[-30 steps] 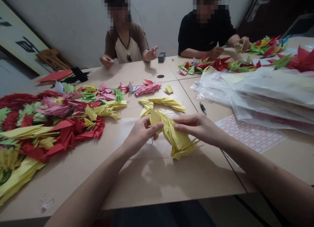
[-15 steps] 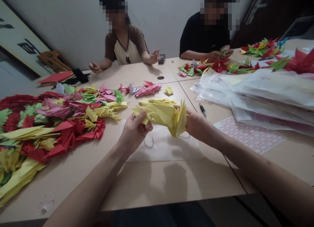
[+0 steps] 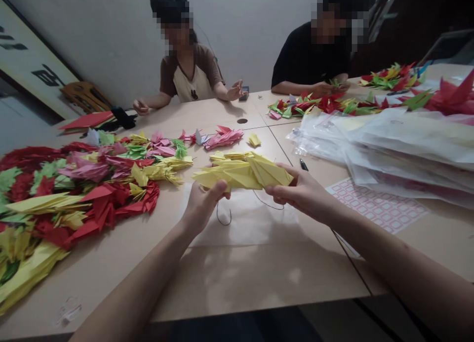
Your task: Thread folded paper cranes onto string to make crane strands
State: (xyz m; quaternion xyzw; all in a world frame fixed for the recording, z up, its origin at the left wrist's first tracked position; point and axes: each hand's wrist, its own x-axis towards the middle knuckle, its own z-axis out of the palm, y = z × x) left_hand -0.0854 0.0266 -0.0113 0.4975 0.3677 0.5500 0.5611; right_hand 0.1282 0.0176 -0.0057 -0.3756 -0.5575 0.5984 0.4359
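Observation:
A bundle of folded yellow paper pieces (image 3: 239, 173) is held lengthwise between my two hands, above a white translucent sheet (image 3: 248, 228). My left hand (image 3: 205, 199) is closed on its left end, thumb on the near side. Closed on the right end is my right hand (image 3: 296, 186), with its thumb pressed along the lower edge. A thin dark string (image 3: 224, 222) hangs in a loop below my left hand, and another length curves down near my right hand. More yellow folded paper shows just behind the bundle.
Folded paper strings in red, green, pink and yellow (image 3: 99, 199) cover the left side. A small yellow piece (image 3: 254, 140) lies beyond my hands. Plastic bags (image 3: 400, 149), a pen (image 3: 303, 165) and a label sheet (image 3: 377, 206) are at right. Two people sit across the table (image 3: 222, 283).
My right hand has turned and now grips the bundle's right end from the near side. The end that stood fanned upright now lies flatter, in line with the rest.

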